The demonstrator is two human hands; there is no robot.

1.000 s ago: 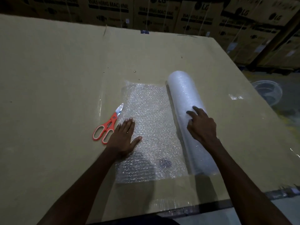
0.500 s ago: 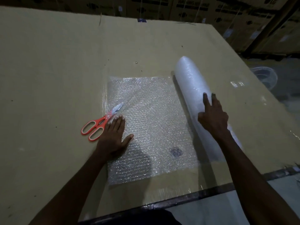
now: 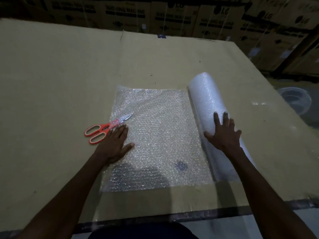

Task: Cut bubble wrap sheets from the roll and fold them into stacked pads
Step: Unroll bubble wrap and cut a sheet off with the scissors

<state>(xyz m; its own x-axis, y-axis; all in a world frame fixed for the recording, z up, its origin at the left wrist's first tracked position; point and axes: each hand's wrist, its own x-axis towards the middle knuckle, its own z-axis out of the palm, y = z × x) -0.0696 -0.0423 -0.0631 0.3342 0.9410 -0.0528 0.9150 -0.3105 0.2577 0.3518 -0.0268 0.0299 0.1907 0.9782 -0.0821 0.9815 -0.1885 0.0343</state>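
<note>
A white bubble wrap roll (image 3: 205, 97) lies on the cardboard-covered table (image 3: 51, 83), its axis running away from me. An unrolled sheet (image 3: 160, 135) spreads flat from it to the left. My right hand (image 3: 224, 133) rests on top of the roll with fingers spread. My left hand (image 3: 115, 144) presses flat on the sheet's left edge. Orange-handled scissors (image 3: 101, 131) lie just left of that hand, their blades under the sheet's edge.
Stacked washing machine cartons (image 3: 172, 16) line the back. A clear round plastic container (image 3: 295, 102) sits on the floor to the right. The table's near edge (image 3: 172, 216) runs just in front of me.
The roll has rolled to the right under my right hand, so the flat sheet is now wider. My left hand stayed pressed on the sheet beside the scissors.
</note>
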